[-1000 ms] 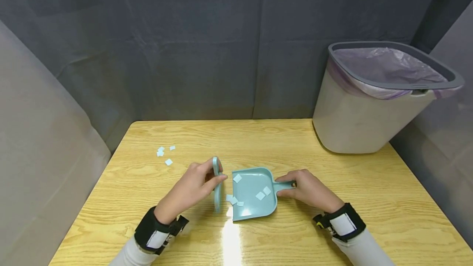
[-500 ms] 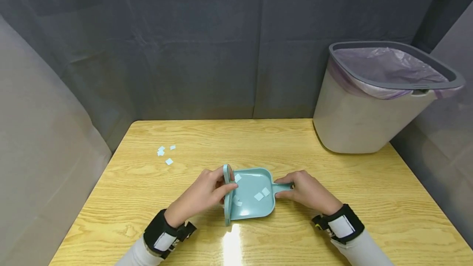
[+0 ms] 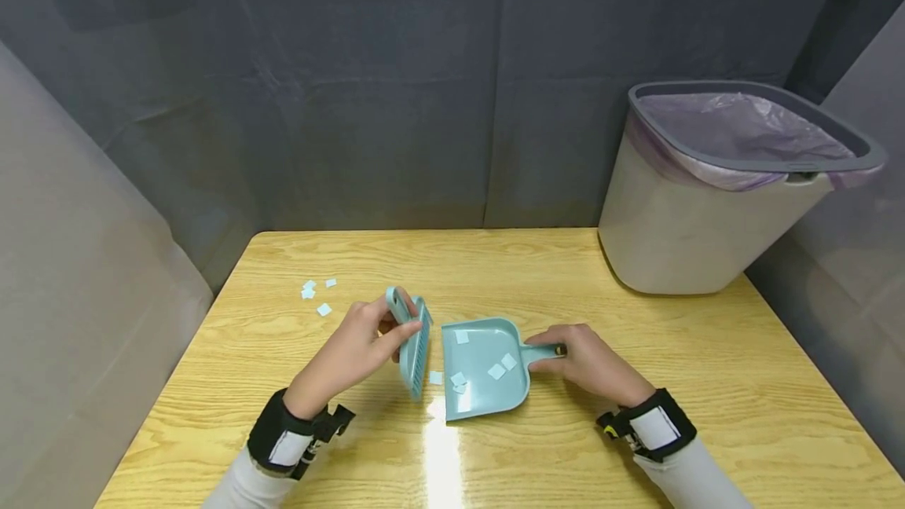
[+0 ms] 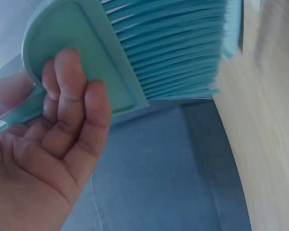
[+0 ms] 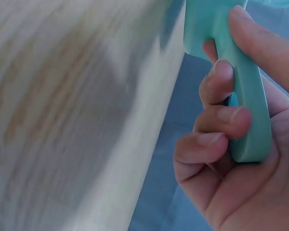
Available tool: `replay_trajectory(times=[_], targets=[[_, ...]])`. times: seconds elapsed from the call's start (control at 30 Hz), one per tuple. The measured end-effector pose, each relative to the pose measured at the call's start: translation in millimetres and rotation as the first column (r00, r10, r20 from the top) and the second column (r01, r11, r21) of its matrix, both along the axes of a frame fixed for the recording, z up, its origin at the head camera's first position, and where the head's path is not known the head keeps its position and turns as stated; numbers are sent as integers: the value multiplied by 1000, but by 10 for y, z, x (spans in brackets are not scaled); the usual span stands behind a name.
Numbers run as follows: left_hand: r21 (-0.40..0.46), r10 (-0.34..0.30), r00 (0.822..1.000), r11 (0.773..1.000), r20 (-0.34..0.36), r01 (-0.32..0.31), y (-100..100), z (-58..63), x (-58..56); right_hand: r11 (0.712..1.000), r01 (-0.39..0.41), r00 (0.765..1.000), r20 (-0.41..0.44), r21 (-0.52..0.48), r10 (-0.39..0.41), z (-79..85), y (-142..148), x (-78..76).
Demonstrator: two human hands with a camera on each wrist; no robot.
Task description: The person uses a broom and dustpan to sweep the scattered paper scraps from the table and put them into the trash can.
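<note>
My left hand [image 3: 360, 342] grips a teal hand brush [image 4: 82, 43] by its handle. The brush is tilted, its blue-green bristles [image 4: 173, 48] facing the dustpan, a short gap left of the pan's lip. With my right hand [image 3: 585, 360] I hold the handle [image 5: 250, 106] of a teal dustpan [image 3: 481, 391], which lies on the table with its open side to the left. Several pale paper squares [image 3: 496, 371] lie in the pan. One more square [image 3: 435, 377] sits on the table just outside the lip, between brush and pan.
Several pale paper squares [image 3: 324, 309] lie farther back on the left of the wooden table [image 3: 495, 273]. A bin [image 3: 672, 218] with a grey rim and purple-tinted liner stands at the back right. Grey cloth [image 3: 368, 100] hangs behind and at both sides.
The brush went right to the dustpan's lip, then drew back left and tilted, baring its bristles. Paper squares near the lip shifted; more now lie inside. The right hand stays on the pan's handle.
</note>
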State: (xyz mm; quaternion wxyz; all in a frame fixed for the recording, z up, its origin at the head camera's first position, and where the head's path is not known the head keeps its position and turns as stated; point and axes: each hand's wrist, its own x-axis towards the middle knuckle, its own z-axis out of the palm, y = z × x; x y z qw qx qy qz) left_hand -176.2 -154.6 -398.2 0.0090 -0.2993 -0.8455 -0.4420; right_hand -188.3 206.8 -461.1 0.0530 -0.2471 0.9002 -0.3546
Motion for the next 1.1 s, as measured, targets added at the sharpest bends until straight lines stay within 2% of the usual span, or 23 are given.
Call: replay_trajectory(times=[0.17, 0.33, 0.47, 0.6, 0.73, 0.9, 1.1], targets=[[-40, -20, 1000, 999, 10, 20, -67, -14, -54, 999, 10, 1000, 20, -53, -9, 82, 50, -5], [-81, -30, 998, 996, 64, 35, -71, -97, -104, 996, 38, 999, -5, -78, -39, 245, 112, 12], [-88, -24, 994, 996, 106, 34, -68, -163, -127, 995, 81, 995, -61, -58, -85, 465, 177, 42], [-91, -22, 993, 995, 119, 33, -70, -188, -134, 994, 103, 979, -171, -42, -109, 785, 258, 75], [-110, -18, 993, 993, 119, 31, -76, -174, -128, 989, 141, 942, -304, -36, -145, 1170, 345, 121], [-119, -25, 991, 992, 133, 41, -79, -148, -124, 976, 216, 869, -450, -32, -207, 1666, 464, 183], [-127, -15, 992, 991, 124, 31, -90, -122, -127, 942, 331, 809, -500, -51, -311, 2096, 603, 159]])
